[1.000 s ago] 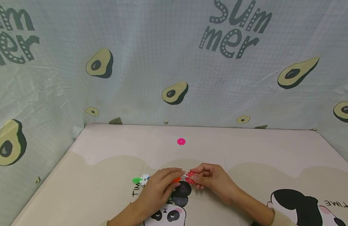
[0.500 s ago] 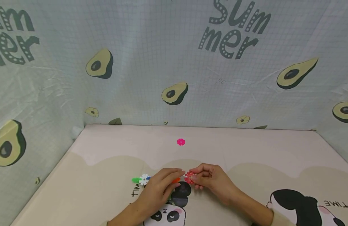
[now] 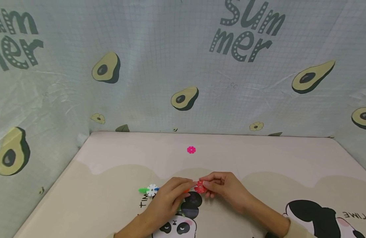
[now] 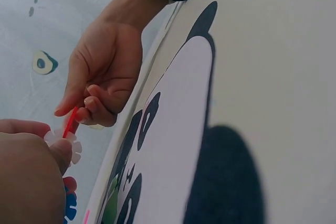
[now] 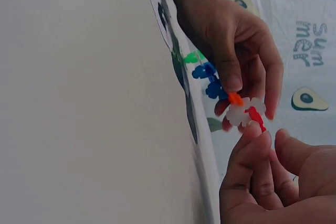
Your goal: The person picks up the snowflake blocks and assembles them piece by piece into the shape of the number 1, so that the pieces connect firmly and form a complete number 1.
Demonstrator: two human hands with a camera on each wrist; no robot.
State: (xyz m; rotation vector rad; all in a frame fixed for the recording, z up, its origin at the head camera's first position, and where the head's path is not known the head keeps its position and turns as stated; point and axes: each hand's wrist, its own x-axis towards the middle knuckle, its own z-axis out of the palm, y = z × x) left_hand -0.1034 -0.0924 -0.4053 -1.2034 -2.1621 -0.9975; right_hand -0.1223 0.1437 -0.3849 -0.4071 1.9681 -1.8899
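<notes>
Interlocking plastic flower discs form a chain between my two hands. In the head view its left end shows a green disc (image 3: 143,190) and a white disc (image 3: 152,190). My left hand (image 3: 171,195) grips the chain from above, covering its middle. The right wrist view shows blue discs (image 5: 215,88), an orange disc (image 5: 235,98) and a translucent white disc (image 5: 237,115) near the left fingertips. My right hand (image 3: 227,190) pinches the edge of a red disc (image 3: 200,187), which meets the translucent one edge-on, crosswise. The left index fingertip reaches right up to the red disc.
A loose pink flower disc (image 3: 191,150) lies farther back on the table. The table cover (image 3: 111,205) bears printed pandas, one partly under the left arm. A hanging curtain (image 3: 147,66) with avocado prints closes off the back and sides.
The left index fingertip has come closer to the red disc, and the right thumb has shifted slightly on its edge. The green end disc has turned and looks thinner. The pink disc stays put.
</notes>
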